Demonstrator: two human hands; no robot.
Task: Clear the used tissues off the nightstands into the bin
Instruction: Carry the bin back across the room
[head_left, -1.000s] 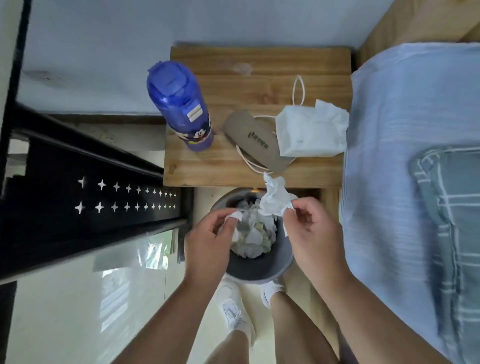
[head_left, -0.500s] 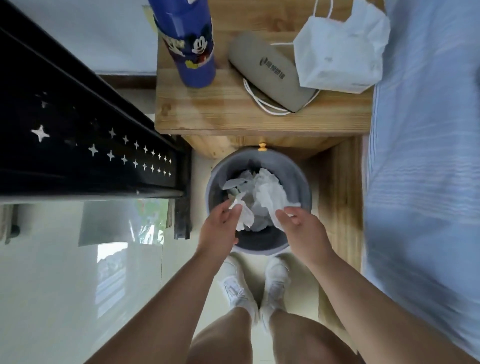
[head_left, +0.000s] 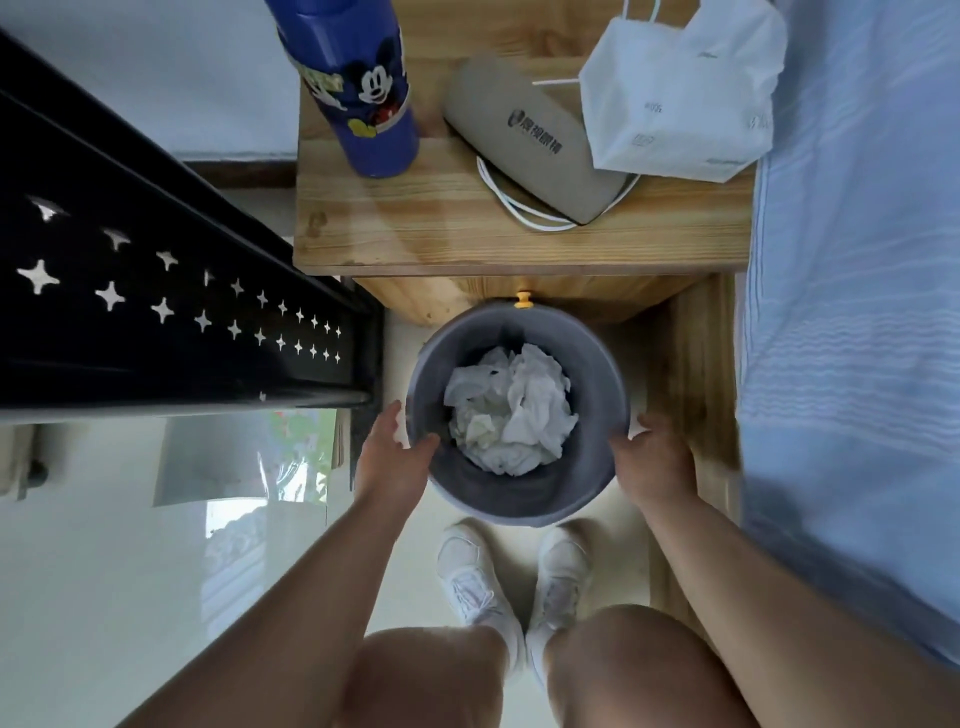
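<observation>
Crumpled white used tissues (head_left: 511, 415) lie piled inside the round grey bin (head_left: 597, 483), which stands on the floor in front of the wooden nightstand (head_left: 441, 234). My left hand (head_left: 392, 457) hovers at the bin's left rim, fingers spread and thumb over the edge, holding nothing. At the right rim, my right hand (head_left: 649, 462) also has loose, open fingers. No loose tissue shows on the visible part of the nightstand top.
On the nightstand stand a blue cartoon bottle (head_left: 358, 88), a grey glasses case (head_left: 535, 140) over a white cable and a white paper bag (head_left: 680, 98). A black star-patterned rack (head_left: 156, 312) is left, the blue-sheeted bed (head_left: 852, 312) right. My white shoes (head_left: 514, 577) touch the bin.
Both hands held tissues above the bin; they have let them fall in and moved apart to the rim. The view has dropped closer to the bin.
</observation>
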